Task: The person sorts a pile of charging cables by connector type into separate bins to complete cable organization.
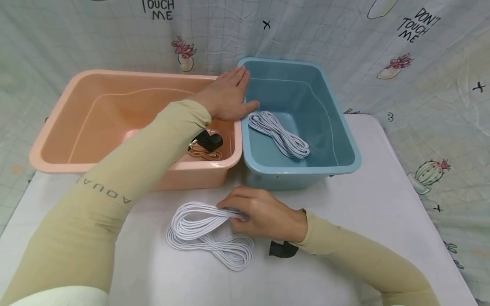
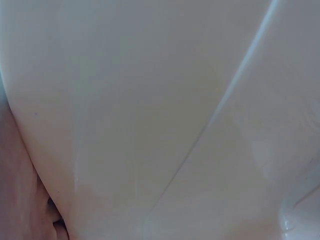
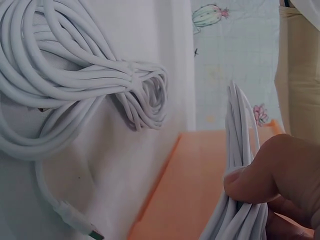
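My right hand [image 1: 264, 212] pinches a coiled white cable [image 1: 191, 221] between thumb and fingers. This coil overlaps a second white cable bundle [image 1: 229, 250] on the table in the head view. In the right wrist view, the thumb presses the held cable [image 3: 240, 175], while the other bundle [image 3: 85, 75] shows a loose end with a metal-tipped plug [image 3: 80, 220]. My left hand [image 1: 231, 95] rests, fingers extended, over the adjoining rims of a peach tub [image 1: 134, 76] and a blue tub [image 1: 302, 170]. The tub's wall [image 2: 150, 125] fills most of the left wrist view.
A bundled white cable [image 1: 279, 134] lies inside the blue tub. The peach tub holds a black adapter [image 1: 208, 141] and a thin coiled cord [image 1: 204, 152], partly behind my left sleeve. A black piece [image 1: 282, 249] lies by my right wrist. Printed cloth [image 1: 306, 38] hangs behind the tubs.
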`<move>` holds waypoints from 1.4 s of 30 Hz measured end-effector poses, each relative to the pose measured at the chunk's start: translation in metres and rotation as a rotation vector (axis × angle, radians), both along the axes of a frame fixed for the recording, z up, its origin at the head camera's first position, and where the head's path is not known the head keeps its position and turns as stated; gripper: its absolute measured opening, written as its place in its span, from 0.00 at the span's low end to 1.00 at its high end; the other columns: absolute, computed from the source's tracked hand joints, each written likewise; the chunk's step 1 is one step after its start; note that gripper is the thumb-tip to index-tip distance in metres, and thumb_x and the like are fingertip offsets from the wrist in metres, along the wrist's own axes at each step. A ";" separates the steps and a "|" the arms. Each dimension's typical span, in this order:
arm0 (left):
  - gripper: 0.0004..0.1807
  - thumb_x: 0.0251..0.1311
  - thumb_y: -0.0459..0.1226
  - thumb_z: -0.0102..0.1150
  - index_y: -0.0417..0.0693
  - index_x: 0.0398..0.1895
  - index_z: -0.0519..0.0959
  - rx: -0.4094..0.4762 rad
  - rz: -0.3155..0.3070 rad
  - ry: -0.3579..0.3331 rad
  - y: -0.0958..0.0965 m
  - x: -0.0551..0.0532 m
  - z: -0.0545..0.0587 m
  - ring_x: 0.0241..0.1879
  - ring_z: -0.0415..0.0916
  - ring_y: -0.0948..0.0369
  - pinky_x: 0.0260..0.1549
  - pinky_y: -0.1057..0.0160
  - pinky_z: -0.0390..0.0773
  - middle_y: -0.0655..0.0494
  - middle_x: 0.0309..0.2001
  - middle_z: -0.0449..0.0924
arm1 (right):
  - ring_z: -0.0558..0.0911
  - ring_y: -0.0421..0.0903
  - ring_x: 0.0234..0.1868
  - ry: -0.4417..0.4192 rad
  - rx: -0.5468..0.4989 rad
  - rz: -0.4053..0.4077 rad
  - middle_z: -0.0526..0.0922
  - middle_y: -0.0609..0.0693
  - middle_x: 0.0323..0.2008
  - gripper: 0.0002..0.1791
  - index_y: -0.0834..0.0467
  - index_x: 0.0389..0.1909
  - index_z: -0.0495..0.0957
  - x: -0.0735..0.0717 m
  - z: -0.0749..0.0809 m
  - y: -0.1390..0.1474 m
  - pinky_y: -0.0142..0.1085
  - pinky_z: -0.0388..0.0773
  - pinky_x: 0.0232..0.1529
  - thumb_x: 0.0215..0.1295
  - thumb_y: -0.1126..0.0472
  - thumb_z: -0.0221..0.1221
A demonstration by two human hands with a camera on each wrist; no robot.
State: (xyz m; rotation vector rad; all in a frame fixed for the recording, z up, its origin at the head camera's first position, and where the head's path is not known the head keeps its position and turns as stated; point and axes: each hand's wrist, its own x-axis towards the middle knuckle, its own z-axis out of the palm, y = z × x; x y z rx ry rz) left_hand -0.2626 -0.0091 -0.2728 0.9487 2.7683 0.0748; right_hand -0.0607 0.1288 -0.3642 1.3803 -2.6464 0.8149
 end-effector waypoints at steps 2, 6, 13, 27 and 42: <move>0.48 0.70 0.62 0.28 0.38 0.77 0.30 0.001 0.000 0.001 0.000 0.000 0.000 0.80 0.23 0.48 0.79 0.47 0.32 0.42 0.79 0.24 | 0.80 0.32 0.42 0.020 -0.007 0.007 0.84 0.43 0.41 0.18 0.54 0.48 0.83 0.001 0.003 0.003 0.19 0.78 0.43 0.53 0.66 0.64; 0.48 0.70 0.61 0.28 0.38 0.77 0.30 0.001 0.000 0.000 0.000 0.001 0.001 0.80 0.23 0.48 0.79 0.47 0.32 0.43 0.79 0.24 | 0.80 0.33 0.41 0.068 -0.031 0.034 0.84 0.44 0.41 0.18 0.55 0.48 0.82 0.002 0.010 0.008 0.18 0.77 0.41 0.53 0.66 0.65; 0.48 0.70 0.61 0.28 0.38 0.77 0.29 0.001 -0.002 -0.012 -0.001 0.002 0.002 0.80 0.22 0.48 0.79 0.46 0.31 0.42 0.79 0.23 | 0.78 0.34 0.39 0.087 -0.063 0.065 0.84 0.44 0.42 0.20 0.54 0.49 0.82 0.006 0.027 0.017 0.19 0.77 0.40 0.53 0.67 0.66; 0.48 0.70 0.62 0.28 0.38 0.77 0.29 0.003 -0.002 -0.007 -0.001 0.001 0.001 0.80 0.23 0.47 0.79 0.46 0.32 0.42 0.79 0.23 | 0.78 0.35 0.40 0.109 -0.137 0.052 0.84 0.45 0.44 0.21 0.55 0.49 0.82 0.015 0.059 0.028 0.18 0.76 0.40 0.50 0.68 0.67; 0.48 0.70 0.62 0.28 0.38 0.77 0.29 0.008 0.002 -0.011 -0.002 0.001 0.001 0.80 0.22 0.48 0.79 0.47 0.32 0.42 0.79 0.23 | 0.79 0.36 0.33 0.165 -0.210 -0.022 0.85 0.49 0.40 0.19 0.57 0.46 0.83 0.007 0.090 0.039 0.21 0.75 0.31 0.50 0.69 0.67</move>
